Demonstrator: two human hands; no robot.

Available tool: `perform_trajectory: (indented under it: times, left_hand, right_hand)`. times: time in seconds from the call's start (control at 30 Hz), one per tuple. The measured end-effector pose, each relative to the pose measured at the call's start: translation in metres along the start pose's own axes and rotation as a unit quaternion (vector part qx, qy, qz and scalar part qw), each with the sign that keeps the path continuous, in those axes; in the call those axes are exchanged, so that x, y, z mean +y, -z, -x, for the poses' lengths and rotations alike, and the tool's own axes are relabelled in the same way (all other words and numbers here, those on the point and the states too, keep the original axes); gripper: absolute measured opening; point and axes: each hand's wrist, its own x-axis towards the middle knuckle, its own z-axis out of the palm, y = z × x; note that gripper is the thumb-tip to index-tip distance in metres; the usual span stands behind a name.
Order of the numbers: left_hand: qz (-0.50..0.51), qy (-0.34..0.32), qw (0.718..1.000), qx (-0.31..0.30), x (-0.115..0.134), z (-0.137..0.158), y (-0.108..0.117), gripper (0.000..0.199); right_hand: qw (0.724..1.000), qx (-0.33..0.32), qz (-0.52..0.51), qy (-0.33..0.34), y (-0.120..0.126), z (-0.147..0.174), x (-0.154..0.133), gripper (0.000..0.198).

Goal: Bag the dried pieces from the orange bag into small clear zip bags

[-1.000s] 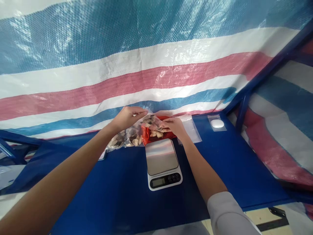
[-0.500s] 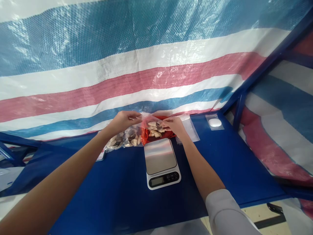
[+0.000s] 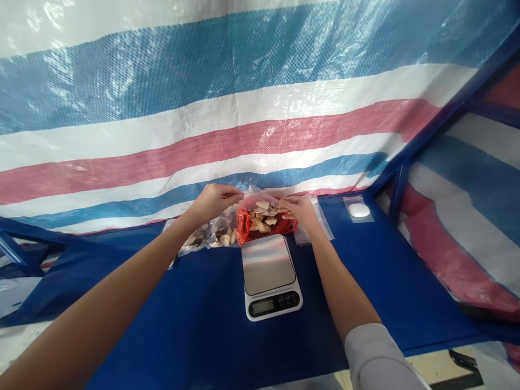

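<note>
A clear plastic bag (image 3: 255,196) with pale, brown-edged dried slices (image 3: 264,218) showing in or through it is stretched between my hands. My left hand (image 3: 216,201) pinches its left edge. The fingers of my right hand (image 3: 301,209) are closed at its right side, near the slices. Under and around it lies an open red plastic bag (image 3: 244,230); which slices lie in which bag is hard to tell. Just in front stands a white kitchen scale (image 3: 268,271) with a bare metal plate. Below my left hand are two filled clear bags (image 3: 221,232) of similar slices.
Flat clear bags (image 3: 323,222) lie beside my right wrist. Farther right is a small bag with a white oval object (image 3: 359,210). A striped tarp (image 3: 227,135) rises behind the blue table (image 3: 195,319), and a blue metal frame (image 3: 400,179) borders the right.
Both hands stay on the clear bag, shifting only slightly. More of the slices and the red bag shows between them. The whole view has tilted up a little.
</note>
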Motion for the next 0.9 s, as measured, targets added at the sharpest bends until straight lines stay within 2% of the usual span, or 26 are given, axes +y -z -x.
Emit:
perform_trajectory:
  times: [0.27,0.47,0.73,0.9]
  left_hand:
    - [0.04,-0.029,0.999,0.003,0.002,-0.001,-0.005,0.036]
    - [0.041,-0.027,0.999,0.006,0.002,-0.002,-0.007,0.037]
    - [0.017,-0.001,1.0,-0.005,-0.007,0.0,-0.002,0.038]
    - [-0.003,0.0,1.0,-0.002,-0.004,0.001,0.003,0.036]
  right_hand:
    - [1.0,0.009,0.026,0.012,0.006,0.002,-0.007,0.023]
    - [0.999,0.013,0.049,0.011,0.005,-0.003,0.0,0.02]
    - [0.991,-0.036,0.126,0.003,-0.007,-0.007,0.012,0.015]
    - [0.994,-0.05,0.094,-0.013,-0.015,-0.004,0.012,0.014]
